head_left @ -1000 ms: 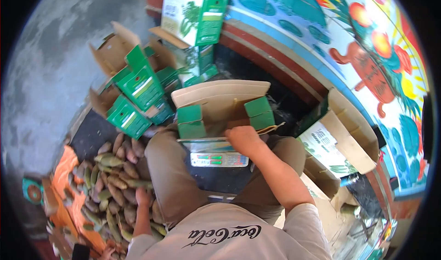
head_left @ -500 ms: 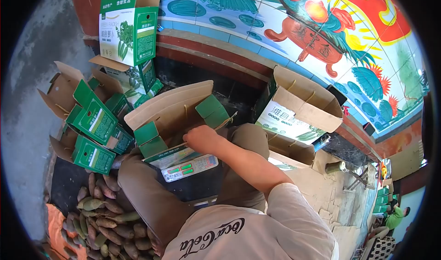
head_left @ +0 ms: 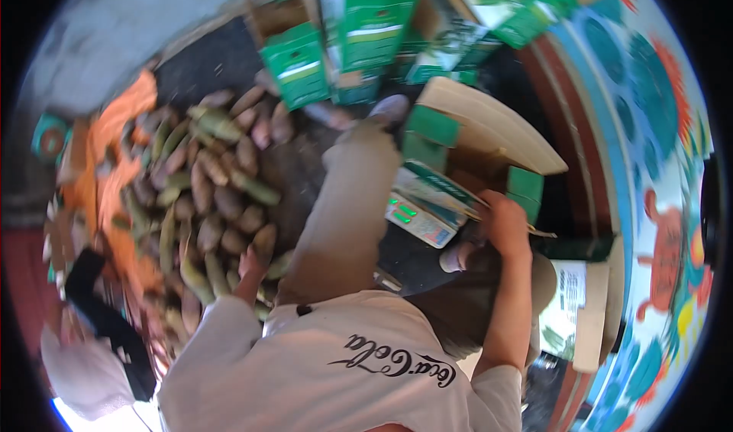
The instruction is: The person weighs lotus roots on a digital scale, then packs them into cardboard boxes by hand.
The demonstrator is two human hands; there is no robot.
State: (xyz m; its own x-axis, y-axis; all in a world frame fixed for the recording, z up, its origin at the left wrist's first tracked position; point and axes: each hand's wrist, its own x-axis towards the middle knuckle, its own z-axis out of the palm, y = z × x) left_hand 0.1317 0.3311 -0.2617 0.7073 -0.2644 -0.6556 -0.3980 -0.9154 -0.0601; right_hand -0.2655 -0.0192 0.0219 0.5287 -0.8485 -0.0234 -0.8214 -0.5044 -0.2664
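My left hand (head_left: 249, 264) reaches down to the heap of radishes (head_left: 202, 187) on the floor, its fingers closed around one brownish radish (head_left: 264, 241) at the near edge. Long and plump, the radishes are brown and green. My right hand (head_left: 504, 222) grips the near edge of an open green-and-white carton (head_left: 439, 184) with brown cardboard inside. The carton stands on a scale (head_left: 420, 220) with lit green digits, between my legs. What lies deep in the carton is hidden.
Several green cartons (head_left: 298, 65) stand beyond my knee. Another open carton (head_left: 565, 302) is at my right, near the tiled wall (head_left: 626, 73). Orange cloth (head_left: 111, 142) lies under the heap's left side. A person with a black sleeve (head_left: 107, 317) is at lower left.
My view has swung left and down toward the heap. My left hand, hidden before, now shows with a radish. My right hand has stayed at the carton's edge.
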